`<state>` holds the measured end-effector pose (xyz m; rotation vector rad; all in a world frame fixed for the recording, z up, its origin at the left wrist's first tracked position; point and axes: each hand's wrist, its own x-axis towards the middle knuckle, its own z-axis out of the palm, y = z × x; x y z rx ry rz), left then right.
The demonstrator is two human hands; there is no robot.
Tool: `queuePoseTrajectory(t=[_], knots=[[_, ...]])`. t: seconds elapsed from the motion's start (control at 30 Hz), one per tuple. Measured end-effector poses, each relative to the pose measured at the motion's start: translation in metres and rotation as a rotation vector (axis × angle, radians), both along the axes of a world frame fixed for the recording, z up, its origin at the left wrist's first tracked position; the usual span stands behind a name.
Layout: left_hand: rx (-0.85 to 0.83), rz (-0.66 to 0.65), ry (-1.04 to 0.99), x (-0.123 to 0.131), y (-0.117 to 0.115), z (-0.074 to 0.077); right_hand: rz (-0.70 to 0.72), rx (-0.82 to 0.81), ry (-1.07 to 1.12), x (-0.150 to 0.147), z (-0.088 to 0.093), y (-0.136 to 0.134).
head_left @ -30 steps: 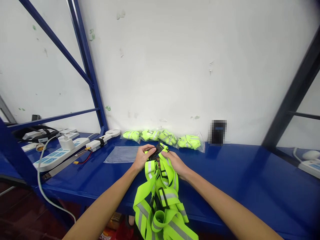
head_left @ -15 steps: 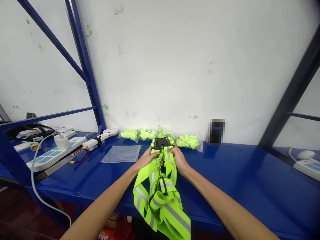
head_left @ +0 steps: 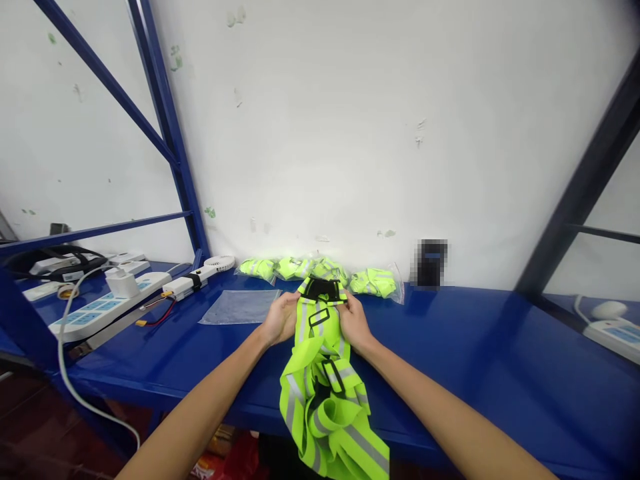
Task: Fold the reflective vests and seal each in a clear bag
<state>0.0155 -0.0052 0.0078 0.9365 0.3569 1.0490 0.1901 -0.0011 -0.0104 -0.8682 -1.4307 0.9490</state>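
Between my hands is a fluorescent yellow-green reflective strap harness [head_left: 345,423] with grey stripes, its lower straps hanging loosely over the front edge. A black buckle [head_left: 323,289] sits at its upper end, and black slider loops show on the straps below. My left hand [head_left: 281,319] grips the upper left edge, thumb uppermost. On the opposite edge, my right hand [head_left: 354,321] is closed around the strap; its fingertips are partly hidden. Left of my left hand, a flat clear plastic bag [head_left: 240,307] lies on the blue table [head_left: 450,347].
Several bagged yellow-green bundles [head_left: 373,283] line the wall. At left are a power strip [head_left: 100,313], a white charger [head_left: 122,283], a small fan [head_left: 219,263] and a battery-like pack with wires [head_left: 181,285]. A blurred black object [head_left: 431,264] stands at back right. Blue posts [head_left: 173,133] frame the left.
The upper straps now lie flatter and closer together, with a slider loop showing below the buckle. My left hand has shifted slightly left and turned, and the hanging straps have swung slightly right.
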Motion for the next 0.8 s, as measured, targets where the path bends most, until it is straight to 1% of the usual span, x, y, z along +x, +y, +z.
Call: queuePoseTrajectory(t=[0.03,0.1,0.2,0.27,0.37,0.43,0.47,0.5,0.6,0.67,0.73,0.8], knots=[[-0.013,-0.063,-0.017,0.000,-0.001,0.001,-0.027,0.011,-0.015,0.000,-0.002,0.000],[-0.048,-0.150,-0.016,-0.002,-0.001,0.003,-0.067,0.051,-0.053,0.001,-0.004,0.001],[-0.116,-0.245,0.010,-0.005,-0.002,0.006,-0.113,0.148,-0.137,0.001,-0.003,-0.001],[-0.163,-0.290,0.023,-0.008,-0.003,0.007,-0.103,0.243,-0.227,0.001,-0.001,-0.004],[-0.198,-0.293,0.030,-0.012,-0.003,0.009,-0.023,0.353,-0.339,0.002,0.006,-0.011],[-0.175,-0.225,0.016,-0.014,-0.002,0.008,0.063,0.355,-0.318,0.002,0.008,-0.013],[-0.158,-0.170,0.008,-0.015,-0.001,0.007,0.120,0.319,-0.278,0.002,0.008,-0.013],[-0.143,-0.110,0.006,-0.016,0.000,0.007,0.184,0.251,-0.226,0.003,0.007,-0.013],[-0.114,0.049,0.030,-0.015,0.003,0.006,0.361,-0.087,0.012,0.002,0.005,-0.009],[-0.057,0.114,0.047,-0.012,0.003,0.006,0.423,-0.273,0.235,0.001,0.006,-0.008],[0.036,0.161,0.058,-0.009,0.003,0.005,0.445,-0.359,0.446,-0.002,0.012,-0.010],[0.107,0.214,0.090,-0.005,0.005,0.003,0.477,-0.387,0.561,-0.003,0.019,-0.013]])
